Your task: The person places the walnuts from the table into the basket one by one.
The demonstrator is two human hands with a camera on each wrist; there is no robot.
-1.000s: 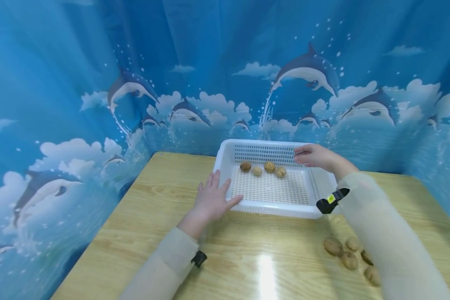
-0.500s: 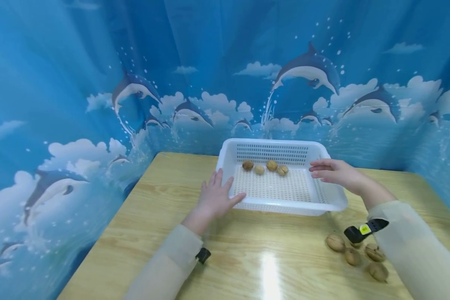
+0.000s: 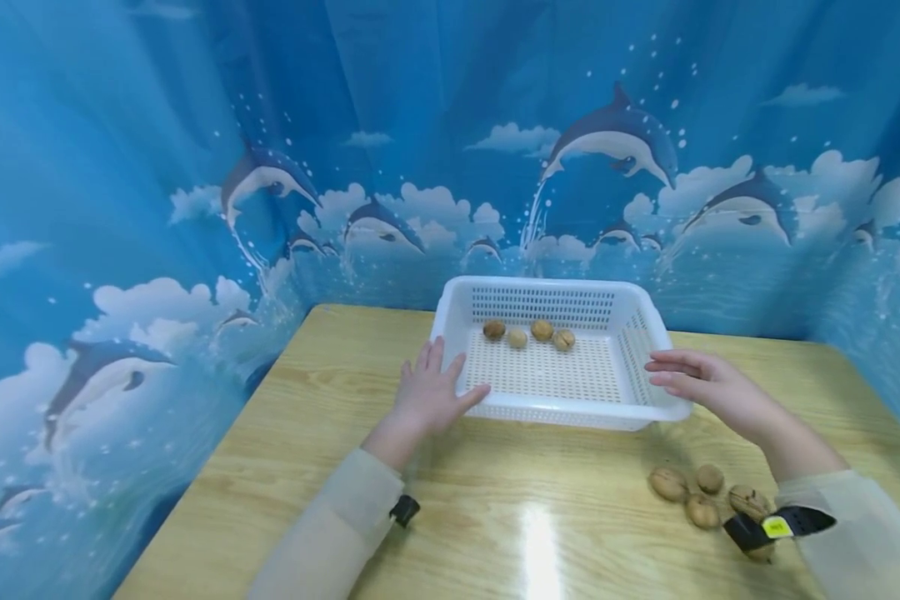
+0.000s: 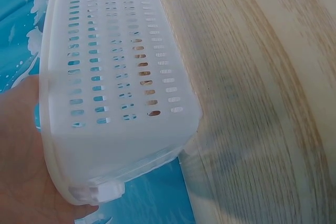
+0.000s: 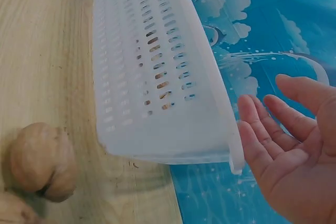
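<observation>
A white perforated plastic basket (image 3: 562, 408) stands toward the back of the table, with several walnuts (image 3: 542, 331) along its far left part. My left hand (image 3: 429, 398) rests on the basket's front left corner, fingers spread over the rim. At the right end, my right hand (image 3: 712, 387) is beside the rim with relaxed fingers and nothing in them. In the right wrist view the fingertips (image 5: 247, 129) are right at the rim. More walnuts (image 3: 703, 511) lie on the table below the right hand, one partly hidden by the wrist strap.
The wooden table (image 3: 307, 467) reaches back to a blue curtain (image 3: 420, 125) printed with dolphins. Black straps with small camera units (image 3: 776, 527) sit on both wrists. A bright light reflection (image 3: 538, 550) shows on the table near the front.
My right hand has moved from over the basket's right part, to the right and toward me, out to its right rim. My left hand and the basket have hardly moved.
</observation>
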